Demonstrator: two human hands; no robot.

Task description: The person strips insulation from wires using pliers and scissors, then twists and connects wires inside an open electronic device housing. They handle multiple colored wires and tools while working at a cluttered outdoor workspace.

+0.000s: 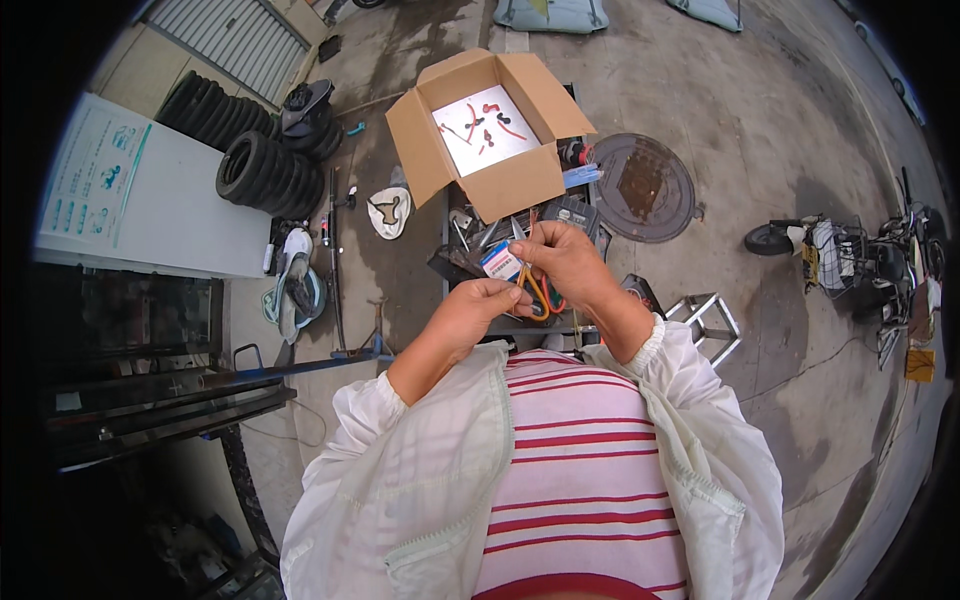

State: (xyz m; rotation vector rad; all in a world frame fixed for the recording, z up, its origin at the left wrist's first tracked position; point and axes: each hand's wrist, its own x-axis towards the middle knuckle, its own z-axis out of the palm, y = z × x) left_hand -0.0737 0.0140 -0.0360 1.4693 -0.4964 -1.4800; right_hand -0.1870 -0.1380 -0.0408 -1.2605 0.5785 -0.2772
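A small white and blue box (503, 264) is held up in front of my chest. My right hand (572, 262) pinches its upper right side between thumb and fingers. My left hand (482, 302) is closed at its lower edge, thumb against the fingers. Directly beneath both hands lie yellow, red and green curved handles or cables (541, 303), partly covered, and I cannot tell which they are. Beyond the fingers, an open cardboard box (512, 192) has a white sheet (470, 150) inside, with several red and black cable pieces (487, 122) on it.
Dark tools crowd the tray (447, 262) under the cardboard box. A metal frame (706, 318) stands to the right, near a round manhole cover (645, 187). Stacked tyres (262, 172) and a white cabinet (160, 190) are left; a motorbike (870, 255) is far right.
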